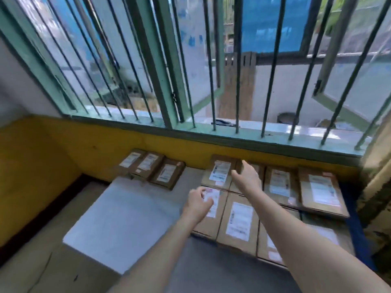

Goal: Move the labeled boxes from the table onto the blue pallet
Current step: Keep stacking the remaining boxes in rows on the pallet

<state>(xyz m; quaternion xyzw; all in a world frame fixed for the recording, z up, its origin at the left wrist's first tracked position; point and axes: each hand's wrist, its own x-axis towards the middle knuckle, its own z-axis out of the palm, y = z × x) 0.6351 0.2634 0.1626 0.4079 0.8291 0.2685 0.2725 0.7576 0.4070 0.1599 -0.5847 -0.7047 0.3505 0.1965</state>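
Reaching over flat brown cardboard boxes (240, 218) with white labels, the left hand (197, 200) hangs loosely curled, the right hand (247, 176) spread; boxes look stiff, light, best gripped by opposite edges.

Matt brown cardboard boxes (239, 216) carry white paper labels (240, 222), and beside them the table (118, 218) shows a smooth pale grey top, while above stand dark metal window bars (238, 66) in a green painted frame (160, 60).

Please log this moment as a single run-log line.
left hand: touching labeled box | right hand: open over boxes | blue pallet: loaded
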